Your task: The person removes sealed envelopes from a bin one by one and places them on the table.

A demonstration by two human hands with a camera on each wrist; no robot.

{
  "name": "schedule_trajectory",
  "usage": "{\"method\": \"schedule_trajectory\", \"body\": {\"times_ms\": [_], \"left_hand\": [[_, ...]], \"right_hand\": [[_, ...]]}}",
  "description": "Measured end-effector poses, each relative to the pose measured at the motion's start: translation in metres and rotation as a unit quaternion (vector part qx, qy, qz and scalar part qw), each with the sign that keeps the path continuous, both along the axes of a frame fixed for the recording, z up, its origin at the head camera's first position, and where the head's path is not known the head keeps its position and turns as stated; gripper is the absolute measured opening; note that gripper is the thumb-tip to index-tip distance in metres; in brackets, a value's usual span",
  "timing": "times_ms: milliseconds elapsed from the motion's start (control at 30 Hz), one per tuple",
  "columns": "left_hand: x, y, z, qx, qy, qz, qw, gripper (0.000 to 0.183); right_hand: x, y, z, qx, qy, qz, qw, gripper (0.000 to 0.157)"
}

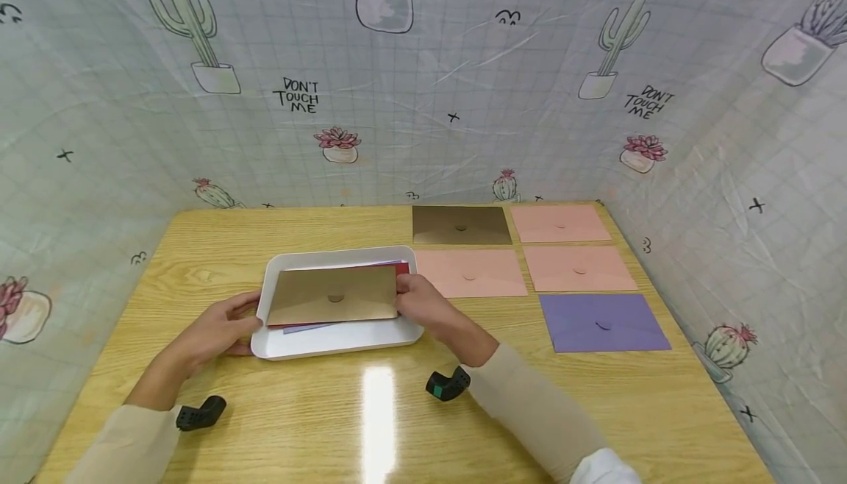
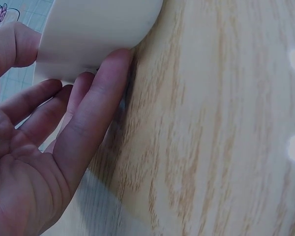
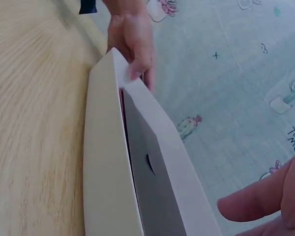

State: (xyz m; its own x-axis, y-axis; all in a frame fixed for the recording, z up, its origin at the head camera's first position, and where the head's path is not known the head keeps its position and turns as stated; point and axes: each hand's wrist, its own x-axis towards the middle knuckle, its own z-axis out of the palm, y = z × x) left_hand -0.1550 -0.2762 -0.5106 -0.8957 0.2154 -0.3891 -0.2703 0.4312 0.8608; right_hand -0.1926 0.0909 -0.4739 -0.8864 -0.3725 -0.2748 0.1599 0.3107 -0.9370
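Observation:
A white tray [image 1: 347, 337] holds a stack of envelopes. Topmost lies a brown envelope [image 1: 331, 293], over a red envelope [image 1: 403, 268] and a purple envelope [image 1: 307, 328] that peek out at its edges. My left hand [image 1: 221, 326] grips the tray's left end; the left wrist view shows the thumb against the outer wall and the fingers low along it. Over the tray's opposite end, my right hand [image 1: 426, 307] has its fingertips right at the brown envelope's edge. In the right wrist view, its thumb [image 3: 253, 201] is straight and apart from the finger below.
Right of the tray lie another brown envelope [image 1: 461, 225], three pink envelopes, one of them [image 1: 471, 273] beside the tray, and a purple envelope [image 1: 605, 322]. A cactus-print cloth [image 1: 423, 101] surrounds the wooden table [image 1: 298, 425]. Each wrist wears a black device.

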Motion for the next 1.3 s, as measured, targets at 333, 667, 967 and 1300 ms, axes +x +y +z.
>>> {"method": "schedule_trajectory", "body": {"times_ms": [333,667,967,1300], "left_hand": [[-0.001,0.001,0.002,-0.002,0.000,0.001,1.0000,0.080],[-0.001,0.000,0.000,0.011,-0.002,-0.002,0.9999,0.080],[-0.001,-0.001,0.003,0.007,0.001,-0.002,1.0000,0.079],[-0.002,-0.001,0.002,-0.001,0.001,-0.003,1.0000,0.080]], "right_hand": [[0.001,-0.007,-0.001,-0.023,-0.024,-0.101,0.994,0.064],[0.010,-0.016,-0.005,-0.067,-0.006,-0.107,0.992,0.060],[0.002,-0.022,-0.008,-0.084,-0.016,-0.149,0.985,0.054],[0.001,-0.023,-0.005,-0.084,0.018,-0.160,0.983,0.032]]}}
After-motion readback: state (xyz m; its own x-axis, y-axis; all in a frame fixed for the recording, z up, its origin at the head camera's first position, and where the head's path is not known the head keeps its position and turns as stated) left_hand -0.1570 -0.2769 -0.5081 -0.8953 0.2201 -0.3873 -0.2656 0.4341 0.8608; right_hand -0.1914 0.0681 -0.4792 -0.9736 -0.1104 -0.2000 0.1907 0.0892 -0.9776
